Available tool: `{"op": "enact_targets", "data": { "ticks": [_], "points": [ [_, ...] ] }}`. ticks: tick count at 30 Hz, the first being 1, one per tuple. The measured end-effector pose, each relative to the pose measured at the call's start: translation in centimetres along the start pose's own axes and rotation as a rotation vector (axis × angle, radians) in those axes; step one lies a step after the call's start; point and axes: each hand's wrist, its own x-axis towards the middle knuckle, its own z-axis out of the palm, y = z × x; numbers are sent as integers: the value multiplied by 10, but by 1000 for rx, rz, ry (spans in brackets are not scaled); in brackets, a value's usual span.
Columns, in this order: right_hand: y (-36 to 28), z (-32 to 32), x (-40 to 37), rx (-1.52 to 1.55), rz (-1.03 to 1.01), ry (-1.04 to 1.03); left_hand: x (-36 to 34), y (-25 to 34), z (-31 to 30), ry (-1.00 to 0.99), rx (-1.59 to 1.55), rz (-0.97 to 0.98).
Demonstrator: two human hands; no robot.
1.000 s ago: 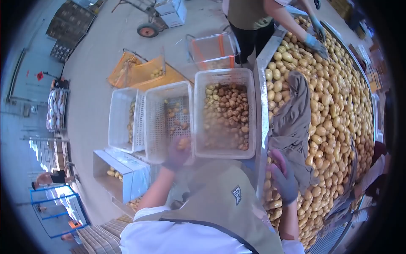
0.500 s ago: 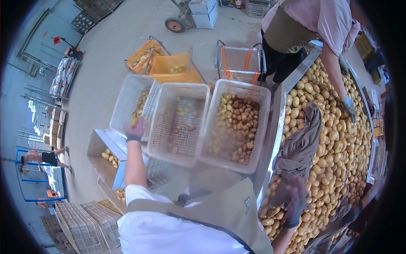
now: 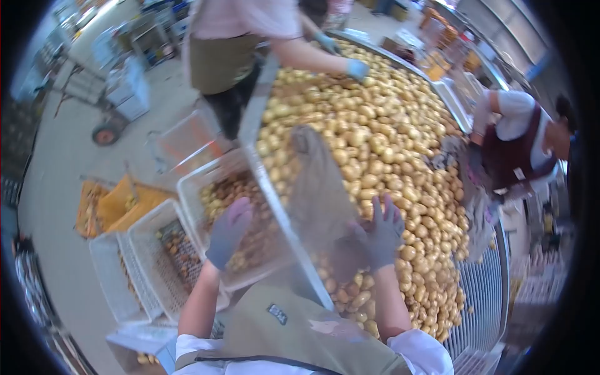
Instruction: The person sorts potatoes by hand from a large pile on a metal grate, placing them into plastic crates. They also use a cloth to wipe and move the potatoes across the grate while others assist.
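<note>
I've the right hand [image 3: 384, 236] spread beside the cloth [image 3: 326, 187]; left hand [image 3: 229, 236], can't tell. Snagging that cloth could roll potatoes [image 3: 375, 134] loose.

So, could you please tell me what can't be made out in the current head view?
In the head view:
Whether the left hand holds anything: blurred, and the hand itself may hide it.
Part of the inside of the crate: hidden behind that hand.
Whatever lies under the gray-brown cloth: covered by it.
Lettering on the apron badge: too small and blurred.
The pink-topped co-worker: head cut off by the top edge.
</note>
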Motion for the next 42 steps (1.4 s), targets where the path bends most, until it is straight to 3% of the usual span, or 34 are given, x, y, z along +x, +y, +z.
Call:
{"op": "enact_targets", "data": {
  "ticks": [1, 2, 3, 5, 6, 8, 9, 10, 11, 12, 13, 16, 17, 18, 19, 21, 23, 25, 27, 28, 29, 30, 31, 32, 33, 35, 37, 38, 40, 42],
  "points": [
    [11, -5, 9, 144, -3, -308, 18, 12, 28, -46, -8, 8],
    [22, -9, 12, 302, -9, -614, 34, 32, 55, -97, 354, 225],
    [33, 5, 1, 292, 23, -601, 48, 50, 79, -134, 711, 455],
    [55, 50, -29, 156, -389, -409, 70, 72, 119, -209, 1035, 762],
    [59, 42, -34, 150, -366, -407, 86, 64, 127, -376, 1127, 815],
    [59, 11, -36, 536, -277, -248, 106, 57, 131, -460, 1169, 880],
    [64, -1, -35, 537, -270, -242, 115, 55, 132, -525, 1216, 927],
    [72, -13, -37, 883, 32, -288, 112, 68, 131, -495, 1162, 956],
    [76, -25, -38, 1219, 352, -323, 105, 84, 130, -511, 1166, 959],
    [75, -39, -34, 1228, 367, -314, 99, 103, 129, -560, 993, 831],
    [74, -55, -22, 1245, 394, -155, 98, 113, 129, -598, 824, 703],
    [90, -75, 18, 1059, 300, 202, 107, 117, 116, -526, 690, 826],
    [104, -73, 38, 699, 86, 412, 108, 123, 113, -481, 617, 883],
    [111, -77, 50, 887, 235, 425, 103, 132, 113, -359, 495, 651],
    [124, -74, 65, 1075, 232, 453, 112, 135, 108, -365, 507, 656],
    [124, -90, 109, 914, 76, 390, 135, 144, 97, -285, -127, 401],
    [123, -84, 162, 771, 1, 324, 168, 169, 112, -141, -129, 357],
    [128, -38, 223, 753, 30, 253, 236, 147, 119, -43, -69, 556],
    [120, 39, 267, 669, 21, 287, 269, 156, 138, -114, 190, 286],
    [117, 88, 279, 544, -10, 241, 282, 128, 150, -170, 403, 303],
    [86, 71, 274, 251, -73, 2, 289, 98, 168, -221, 619, 317],
    [54, 55, 264, 221, -100, -156, 265, 105, 194, -337, 1060, 446],
    [48, 85, 255, 235, -110, -158, 247, 74, 212, -185, 1303, 640],
    [45, 124, 248, 222, -226, 31, 231, 58, 223, -24, 1538, 829],
    [50, 161, 242, 213, -329, 214, 228, 47, 220, -106, 1483, 853],
    [78, 136, 238, 543, -521, 4, 202, 65, 212, -200, 1435, 843],
    [94, 77, 215, 473, -539, -76, 179, 89, 203, -655, 1034, 784],
    [97, 58, 196, 397, -501, -69, 176, 101, 200, -650, 1034, 771],
    [108, 37, 153, 283, -453, -92, 176, 116, 197, -869, 790, 706],
    [118, 25, 127, 222, -463, -131, 217, 99, 183, -772, 353, 408]
  ]
}}
